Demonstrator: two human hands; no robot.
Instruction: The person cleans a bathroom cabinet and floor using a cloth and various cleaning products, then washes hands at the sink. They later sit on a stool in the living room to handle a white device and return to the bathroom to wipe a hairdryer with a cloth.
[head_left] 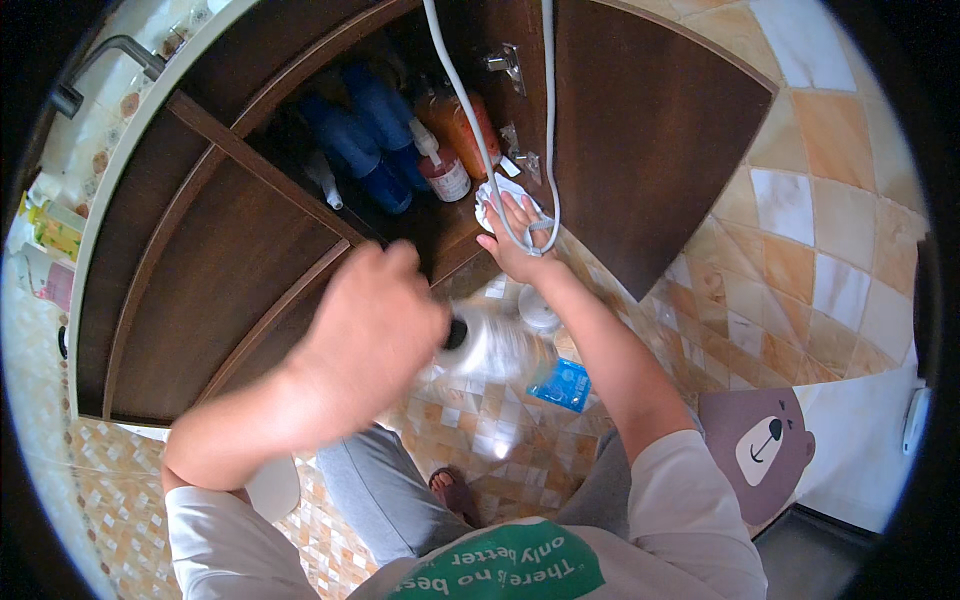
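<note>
Both grips differ: the left hand (375, 320), blurred near the centre of the frame, looks curled into a fist around a smeared clear bottle (492, 345) with a black end, though exactly how the fingers wrap it cannot be told. The right hand (520, 240), above and to the right, has its fingers splayed rather than clenched, resting on a white cloth (514, 185) at the front edge of a dark brown cabinet (225, 250); the flat palm probably keeps the cloth pressed to the wood. A pale cord (549, 100) hangs in a loop down to that wrist, perhaps worn there so it stays out of the way. The right arm reaches nearly straight from the lower right, while the left elbow is sharply bent at the lower left, its forearm slanting up toward the centre. Beyond the cloth, blue bottles (385, 185), a red pump bottle (447, 182) and an orange container (470, 130) stand crowded inside the cabinet, seemingly grouped for storage. A blue packet (560, 384) lies on the tiled floor (520, 430) below centre, and the cabinet door (650, 130) swings wide at upper right.
</note>
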